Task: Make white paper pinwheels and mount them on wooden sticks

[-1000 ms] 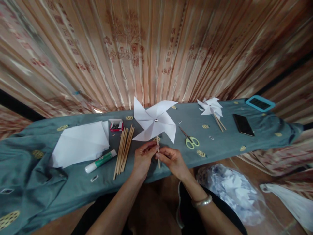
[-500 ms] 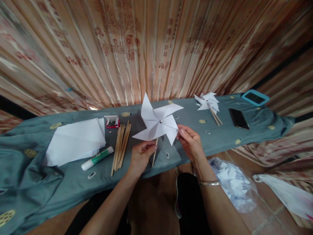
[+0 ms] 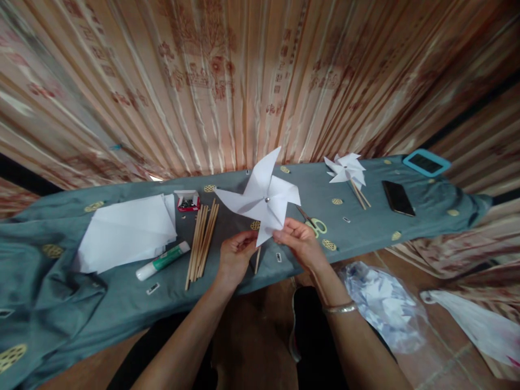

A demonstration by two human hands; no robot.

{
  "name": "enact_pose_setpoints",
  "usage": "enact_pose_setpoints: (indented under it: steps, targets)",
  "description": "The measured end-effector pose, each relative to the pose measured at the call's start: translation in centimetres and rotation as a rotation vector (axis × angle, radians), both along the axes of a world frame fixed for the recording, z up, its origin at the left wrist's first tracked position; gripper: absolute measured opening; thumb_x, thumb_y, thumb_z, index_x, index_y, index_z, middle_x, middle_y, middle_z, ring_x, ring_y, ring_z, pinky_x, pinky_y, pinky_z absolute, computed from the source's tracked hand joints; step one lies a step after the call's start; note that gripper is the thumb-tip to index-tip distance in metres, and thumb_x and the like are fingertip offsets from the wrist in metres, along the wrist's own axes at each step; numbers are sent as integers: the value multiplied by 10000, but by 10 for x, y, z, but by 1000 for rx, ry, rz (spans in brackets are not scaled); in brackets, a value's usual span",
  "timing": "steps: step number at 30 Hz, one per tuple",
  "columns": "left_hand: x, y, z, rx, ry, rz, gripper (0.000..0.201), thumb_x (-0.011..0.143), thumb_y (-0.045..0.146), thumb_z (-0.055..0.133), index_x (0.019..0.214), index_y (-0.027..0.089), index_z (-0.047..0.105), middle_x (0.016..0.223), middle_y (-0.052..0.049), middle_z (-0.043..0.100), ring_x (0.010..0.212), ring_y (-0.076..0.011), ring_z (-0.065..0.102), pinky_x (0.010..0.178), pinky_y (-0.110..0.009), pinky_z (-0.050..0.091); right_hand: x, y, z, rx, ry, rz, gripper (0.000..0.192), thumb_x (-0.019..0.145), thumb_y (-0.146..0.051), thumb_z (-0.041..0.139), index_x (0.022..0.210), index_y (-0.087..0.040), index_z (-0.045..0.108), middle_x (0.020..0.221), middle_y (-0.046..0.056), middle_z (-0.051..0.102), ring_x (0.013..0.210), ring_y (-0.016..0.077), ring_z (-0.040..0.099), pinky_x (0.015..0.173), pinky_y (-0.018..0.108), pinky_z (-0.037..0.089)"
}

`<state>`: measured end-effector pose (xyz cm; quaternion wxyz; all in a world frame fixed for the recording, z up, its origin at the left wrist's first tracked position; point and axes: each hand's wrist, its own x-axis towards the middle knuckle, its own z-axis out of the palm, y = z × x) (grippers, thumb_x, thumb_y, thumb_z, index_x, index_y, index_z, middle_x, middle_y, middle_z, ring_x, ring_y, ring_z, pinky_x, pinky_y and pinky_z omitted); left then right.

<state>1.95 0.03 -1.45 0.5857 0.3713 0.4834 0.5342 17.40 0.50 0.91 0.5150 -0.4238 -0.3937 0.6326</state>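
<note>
A white paper pinwheel (image 3: pixel 262 196) with a metal pin at its centre stands on a thin wooden stick above the table's front edge. My left hand (image 3: pixel 234 257) grips the stick just under the paper. My right hand (image 3: pixel 298 244) pinches the tip of the pinwheel's lower blade between thumb and fingers. A bangle sits on my right wrist. Most of the stick is hidden behind my hands and the paper.
On the teal cloth (image 3: pixel 101 303) lie white paper sheets (image 3: pixel 125 230), a glue stick (image 3: pixel 162 261), a bundle of wooden sticks (image 3: pixel 202 242), a red pin box (image 3: pixel 187 200), scissors (image 3: pixel 314 223), finished pinwheels (image 3: pixel 347 168) and two phones (image 3: pixel 398 197). A bag of paper scraps (image 3: pixel 384 306) sits on the floor.
My right hand left the stick, went to the pinwheel's right blade, then came down to the lower blade. The pinwheel has turned. My left hand kept hold of the stick.
</note>
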Motion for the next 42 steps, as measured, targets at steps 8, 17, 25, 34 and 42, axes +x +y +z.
enact_pose_setpoints:
  steps: [8, 17, 25, 34, 42]
  targets:
    - [0, 0, -1, 0, -22, -4, 236, 518, 263, 816, 726, 167, 758, 734, -22, 762, 703, -181, 680, 718, -276, 527, 13, 4, -1, 35, -81, -26, 351, 646, -542, 814, 714, -207, 735, 666, -4, 719, 584, 75, 569, 586, 186, 434]
    - [-1, -2, 2, 24, 47, 14, 186, 546, 291, 786, 692, 179, 757, 716, -29, 757, 704, -189, 680, 741, -313, 538, 4, -2, 7, 73, -187, 135, 336, 686, -523, 781, 680, -191, 731, 608, -1, 685, 506, 78, 487, 515, 228, 376]
    - [-1, -2, 0, -19, 17, 24, 188, 517, 271, 799, 681, 190, 753, 665, 2, 725, 641, -134, 628, 677, -247, 493, 32, 10, 2, 70, -132, -322, 334, 568, -456, 868, 778, -228, 743, 727, 5, 727, 607, 104, 576, 598, 240, 457]
    - [-1, -3, 0, -23, 66, -46, 199, 540, 298, 801, 692, 180, 748, 667, -2, 711, 638, -136, 617, 673, -251, 489, 19, 12, -2, 81, -137, -211, 416, 546, -443, 880, 861, -222, 723, 758, 3, 742, 673, 135, 644, 692, 281, 523]
    - [0, -3, 1, -17, 49, -13, 205, 517, 302, 821, 668, 184, 746, 655, -7, 719, 632, -146, 632, 654, -255, 511, 23, 10, 5, -23, -81, -195, 355, 534, -432, 891, 763, -214, 728, 603, -32, 673, 527, 84, 551, 528, 220, 446]
